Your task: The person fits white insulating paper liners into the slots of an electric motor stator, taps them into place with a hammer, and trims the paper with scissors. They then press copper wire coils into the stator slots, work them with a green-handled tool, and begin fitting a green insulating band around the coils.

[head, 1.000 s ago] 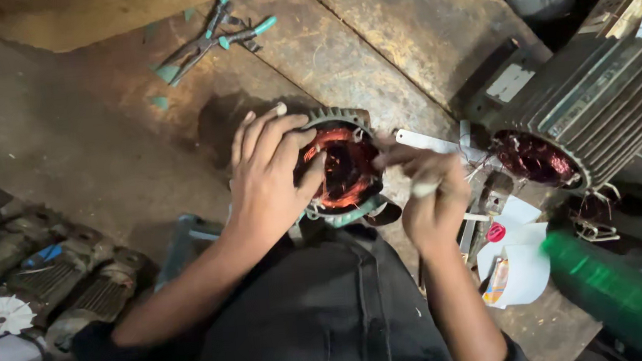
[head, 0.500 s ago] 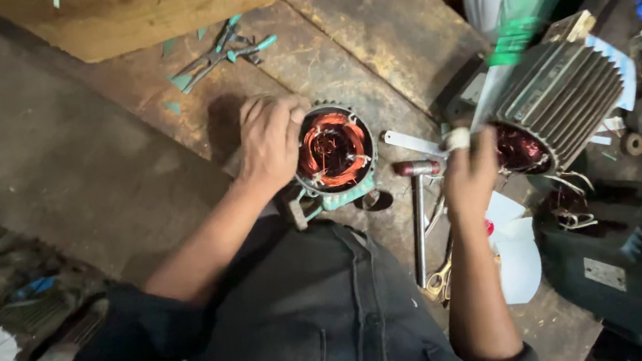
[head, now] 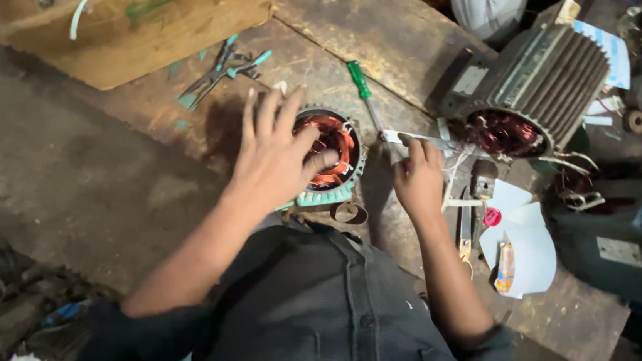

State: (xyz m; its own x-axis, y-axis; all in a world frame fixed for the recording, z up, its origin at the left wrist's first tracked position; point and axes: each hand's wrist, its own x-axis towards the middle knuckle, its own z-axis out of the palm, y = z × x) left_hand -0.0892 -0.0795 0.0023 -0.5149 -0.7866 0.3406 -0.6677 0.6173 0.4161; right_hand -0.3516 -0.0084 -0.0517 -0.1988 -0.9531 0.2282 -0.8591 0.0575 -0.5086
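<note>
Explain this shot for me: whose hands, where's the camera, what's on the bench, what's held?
The camera sits on the person's head and looks down, so both arms reaching in from below are the person's own. The left hand lies spread over a small round motor core wound with copper wire, touching its rim. The right hand rests on the worn wooden bench and pinches a thin pale strip. Beside it lies a green-handled screwdriver. To the right sits a bigger ribbed motor housing, its open end showing windings. Pliers lie further back near a cardboard box. White paper sheets lie by the right forearm.
</note>
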